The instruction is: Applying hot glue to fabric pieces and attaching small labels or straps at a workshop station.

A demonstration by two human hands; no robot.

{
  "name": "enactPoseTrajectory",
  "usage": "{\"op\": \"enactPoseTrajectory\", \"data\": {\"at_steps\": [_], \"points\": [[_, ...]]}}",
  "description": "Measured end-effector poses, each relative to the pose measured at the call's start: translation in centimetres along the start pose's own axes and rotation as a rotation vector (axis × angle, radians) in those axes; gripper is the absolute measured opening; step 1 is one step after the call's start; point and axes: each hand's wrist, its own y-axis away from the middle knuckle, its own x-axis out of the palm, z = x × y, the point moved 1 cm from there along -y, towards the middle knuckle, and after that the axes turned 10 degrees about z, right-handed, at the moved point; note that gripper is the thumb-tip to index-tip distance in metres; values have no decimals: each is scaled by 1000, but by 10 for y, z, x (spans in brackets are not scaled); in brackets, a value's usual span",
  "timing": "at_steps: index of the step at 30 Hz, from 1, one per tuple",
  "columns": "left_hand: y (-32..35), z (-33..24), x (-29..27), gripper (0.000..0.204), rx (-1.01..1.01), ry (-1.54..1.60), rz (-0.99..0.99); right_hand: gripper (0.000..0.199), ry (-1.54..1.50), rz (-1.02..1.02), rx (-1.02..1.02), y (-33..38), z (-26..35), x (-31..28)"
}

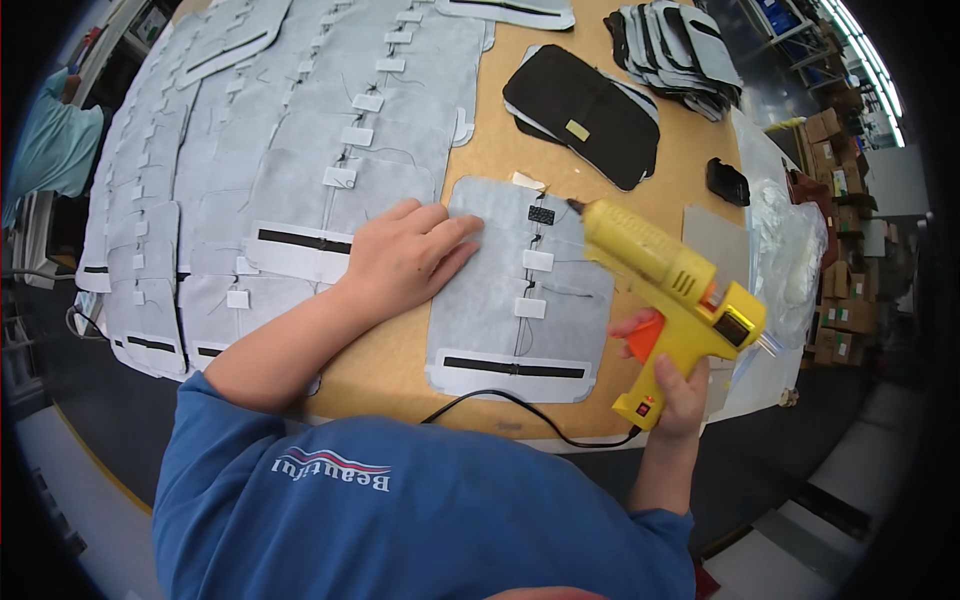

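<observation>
My right hand [682, 392] grips a yellow hot glue gun [655, 262] by its handle, fingers at the orange trigger. Its dark nozzle points left, close to a small black textured piece [541, 215] on a grey fabric panel [470, 300]. Down that panel runs a thin wire with white rectangular tabs [530, 308], above a white band with a black strip [515, 369]. My left hand [405, 255] lies palm down, its slightly bent fingers resting on the panel's upper left edge. Whether glue is coming out cannot be seen.
Many similar grey panels [220, 215] overlap across the left of the table. Black panels [590, 110] and a stack of panels [675, 55] lie at the back. Clear plastic [790, 250] is at right. The gun's black cord [500, 395] crosses the front edge. Another person's sleeve [60, 140] shows far left.
</observation>
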Motion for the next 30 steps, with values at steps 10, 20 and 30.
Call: {"op": "enactPoseTrajectory", "data": {"at_steps": [10, 20, 30], "points": [[-1, 5, -1, 31, -94, 28, 61, 55, 77, 29, 201, -20, -11, 5], [-1, 7, -1, 35, -98, 24, 92, 54, -3, 122, 233, -19, -18, -1], [-2, 8, -1, 36, -94, 27, 112, 59, 93, -25, 228, -22, -19, 7]]}}
